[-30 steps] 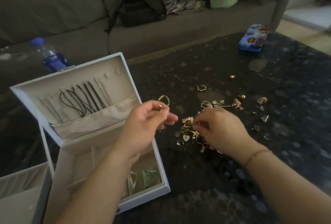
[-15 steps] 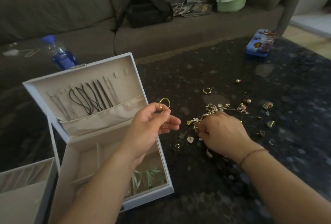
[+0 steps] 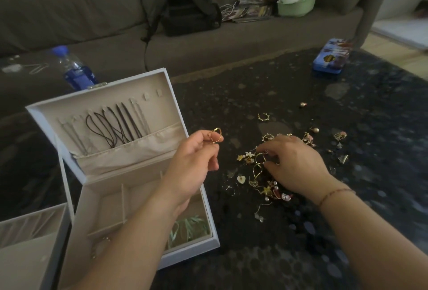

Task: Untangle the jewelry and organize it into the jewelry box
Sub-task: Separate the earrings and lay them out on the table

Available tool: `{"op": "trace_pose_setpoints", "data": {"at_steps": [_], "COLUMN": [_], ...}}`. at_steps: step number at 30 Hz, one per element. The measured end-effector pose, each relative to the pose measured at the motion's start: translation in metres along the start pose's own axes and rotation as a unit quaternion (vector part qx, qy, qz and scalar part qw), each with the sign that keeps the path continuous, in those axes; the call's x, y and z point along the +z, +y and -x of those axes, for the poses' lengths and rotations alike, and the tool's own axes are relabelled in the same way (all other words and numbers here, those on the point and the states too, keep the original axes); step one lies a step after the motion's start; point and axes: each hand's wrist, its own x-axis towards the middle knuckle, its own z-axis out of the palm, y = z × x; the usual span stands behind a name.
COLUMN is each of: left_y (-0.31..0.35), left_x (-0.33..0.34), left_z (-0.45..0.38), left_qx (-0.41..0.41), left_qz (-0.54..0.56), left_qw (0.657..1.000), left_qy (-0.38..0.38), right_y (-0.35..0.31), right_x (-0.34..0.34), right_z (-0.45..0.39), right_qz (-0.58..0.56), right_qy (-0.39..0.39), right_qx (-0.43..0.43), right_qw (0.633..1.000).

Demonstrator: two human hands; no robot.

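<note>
A white jewelry box [image 3: 208,241] stands open at the left on the dark table, with black cords [image 3: 115,127] hanging in its lid and green ribbon [image 3: 190,227] in a front compartment. My left hand [image 3: 194,164] is raised beside the lid and pinches a thin gold hoop [image 3: 215,135] between thumb and fingers. A tangled pile of gold jewelry [image 3: 259,174] lies right of the box. My right hand [image 3: 294,164] rests over the pile, its curled fingertips pinching a gold wire piece in the tangle.
Loose earrings and charms [image 3: 264,117] lie scattered beyond the pile. A blue tin [image 3: 331,58] sits far right, a blue-capped water bottle [image 3: 74,69] behind the box. A second open tray [image 3: 30,243] is at the lower left. The sofa holds a black backpack [image 3: 190,9].
My right hand has lifted off the near part of the pile, uncovering more of the tangle, and now picks at its upper edge. The left hand still holds the hoop.
</note>
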Motion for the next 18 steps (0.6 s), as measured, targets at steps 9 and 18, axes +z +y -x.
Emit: {"op": "trace_pose_setpoints", "data": {"at_steps": [9,18], "left_y": [0.002,0.002], "left_x": [0.008,0.021], "left_z": [0.002,-0.015], "left_qx": [0.009,0.047], "left_qz": [0.044,-0.006], "left_qw": [0.998,0.998], "left_qy": [-0.041,0.028], "right_y": [0.005,0.002], "right_x": [0.007,-0.021], "right_z": [0.0,0.005], "right_qz": [0.014,-0.004], "right_qy": [0.141,0.317], "right_qx": [-0.107,-0.205], "right_qw": [0.984,0.926]}}
